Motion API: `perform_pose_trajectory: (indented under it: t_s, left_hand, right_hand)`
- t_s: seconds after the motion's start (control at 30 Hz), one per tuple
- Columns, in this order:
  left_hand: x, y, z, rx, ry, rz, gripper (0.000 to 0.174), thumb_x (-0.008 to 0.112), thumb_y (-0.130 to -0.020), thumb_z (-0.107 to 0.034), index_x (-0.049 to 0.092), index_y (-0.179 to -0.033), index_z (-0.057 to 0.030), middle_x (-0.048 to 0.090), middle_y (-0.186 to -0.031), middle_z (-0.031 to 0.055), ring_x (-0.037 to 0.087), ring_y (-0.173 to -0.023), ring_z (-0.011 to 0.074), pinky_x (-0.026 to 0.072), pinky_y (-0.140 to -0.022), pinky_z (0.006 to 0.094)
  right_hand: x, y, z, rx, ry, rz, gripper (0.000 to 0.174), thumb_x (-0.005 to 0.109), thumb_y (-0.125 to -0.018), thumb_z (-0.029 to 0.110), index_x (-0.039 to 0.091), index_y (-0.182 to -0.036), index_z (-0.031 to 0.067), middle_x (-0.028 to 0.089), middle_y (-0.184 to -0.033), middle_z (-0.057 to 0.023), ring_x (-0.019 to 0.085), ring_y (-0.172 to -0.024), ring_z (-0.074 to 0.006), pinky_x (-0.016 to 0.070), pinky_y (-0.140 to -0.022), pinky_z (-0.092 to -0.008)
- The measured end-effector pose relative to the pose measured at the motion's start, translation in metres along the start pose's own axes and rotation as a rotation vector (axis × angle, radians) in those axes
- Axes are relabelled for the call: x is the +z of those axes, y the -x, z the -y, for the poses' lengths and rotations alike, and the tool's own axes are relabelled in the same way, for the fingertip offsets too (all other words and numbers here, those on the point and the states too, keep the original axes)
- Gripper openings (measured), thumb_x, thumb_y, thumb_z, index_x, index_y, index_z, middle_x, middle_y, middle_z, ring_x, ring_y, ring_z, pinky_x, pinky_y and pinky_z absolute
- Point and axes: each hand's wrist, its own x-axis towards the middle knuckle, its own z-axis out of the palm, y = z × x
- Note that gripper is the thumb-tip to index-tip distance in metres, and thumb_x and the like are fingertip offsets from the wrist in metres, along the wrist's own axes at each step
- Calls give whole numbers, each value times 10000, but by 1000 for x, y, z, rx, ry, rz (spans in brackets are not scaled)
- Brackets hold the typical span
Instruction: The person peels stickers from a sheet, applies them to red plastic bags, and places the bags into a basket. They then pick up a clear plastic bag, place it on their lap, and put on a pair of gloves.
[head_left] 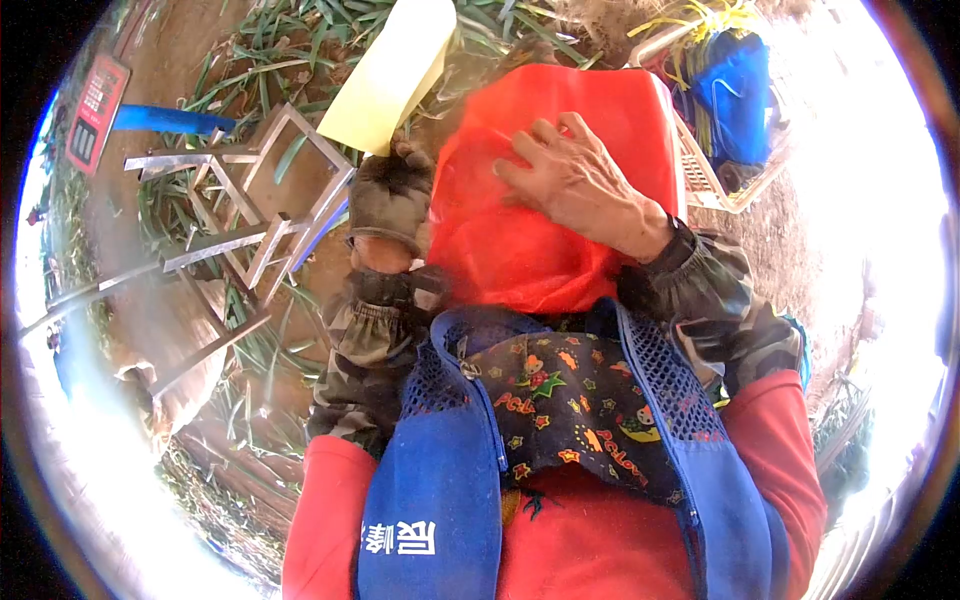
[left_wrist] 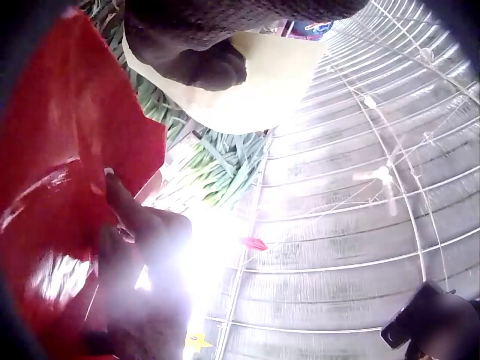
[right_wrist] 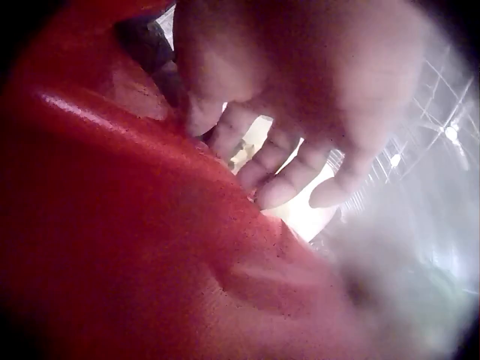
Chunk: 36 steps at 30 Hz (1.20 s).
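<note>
A glossy red plastic sheet (head_left: 560, 250) covers the person's lap. On top of it rests the right hand (head_left: 590, 190), fingers spread and slightly bent, with nothing gripped. In the right wrist view its fingertips touch the red surface. Left of the sheet, the dark-looking left hand (head_left: 405, 165) holds the lower end of a pale yellow strip (head_left: 390, 75), which extends up and away from the lap. The left wrist view shows the thumb (left_wrist: 214, 67) pressed over this strip. Part of the left hand is hidden by its sleeve.
A metal frame (head_left: 240, 215) stands at the left, near a red-and-black panel (head_left: 97, 112) on a blue bar. At the upper right is a basket (head_left: 705, 170) with a blue bundle (head_left: 735, 90) and yellow ties. Long green leaves (head_left: 330, 40) litter the ground.
</note>
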Motion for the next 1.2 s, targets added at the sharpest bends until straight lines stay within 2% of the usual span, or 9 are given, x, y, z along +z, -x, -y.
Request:
perform_pose_trajectory:
  t_s: [0.23,0.33,0.57,0.7,0.77,0.9,1.0,1.1,1.2]
  left_hand:
    - [9,10,9,158,-156,-96,176,446,-983,-84,570,-1017,36,609,-849,117,612,-778,223,534,-719,332]
    - [8,7,8,181,-183,-143,163,453,-981,-75,571,-994,37,601,-841,119,607,-771,213,531,-695,313]
    - [4,-7,3,26,-99,44,193,431,-994,-76,544,-1082,55,603,-921,160,594,-826,253,523,-737,352]
    - [18,-10,11,-37,-219,149,143,493,-960,-57,539,-1041,53,585,-912,156,570,-814,236,504,-700,341]
    - [27,-9,20,-38,-276,114,141,510,-956,-65,576,-1031,34,598,-884,141,585,-772,224,522,-684,326]
    - [40,-7,35,-82,-266,26,177,541,-941,-69,571,-1078,40,609,-910,136,582,-799,227,529,-719,334]
    - [34,-8,39,-44,-397,16,205,589,-929,-82,591,-1099,32,653,-947,141,628,-786,224,565,-676,324]
    - [56,3,67,131,-690,-42,256,617,-905,-83,594,-1142,11,686,-891,115,675,-683,193,593,-609,285]
    - [51,3,68,77,-834,85,283,650,-891,-91,583,-1141,22,680,-959,142,677,-723,220,592,-589,295]
  right_hand:
    - [-52,21,8,142,-430,100,441,694,-826,380,634,-1165,104,602,-980,-101,573,-941,-277,432,-838,-406]
    - [-61,44,29,-14,-650,210,421,697,-820,387,642,-1102,79,620,-950,-107,585,-926,-286,427,-844,-404]
    - [-49,80,38,119,-855,498,203,631,-881,263,649,-861,62,638,-872,-86,611,-873,-266,444,-819,-391]
    - [-62,92,21,458,-1009,287,169,637,-870,190,662,-903,26,666,-836,-138,662,-795,-271,517,-711,-369]
    - [-84,105,6,782,-1033,-93,98,634,-903,130,668,-924,40,652,-825,-27,605,-778,-101,502,-688,-282]
    - [-79,177,-55,1022,-1147,-1046,142,588,-962,133,664,-1024,30,651,-928,-4,603,-865,-89,473,-793,-227]
    - [-53,237,-85,1125,-988,-1292,149,597,-964,142,677,-996,22,653,-887,-11,593,-797,-87,478,-724,-236]
    - [-9,297,-86,1289,-559,-1182,175,604,-961,162,680,-974,4,645,-829,-16,562,-727,-85,462,-658,-248]
    - [69,369,-81,1467,-625,-1349,242,638,-944,222,666,-873,-7,621,-770,-24,520,-676,-82,439,-610,-261]
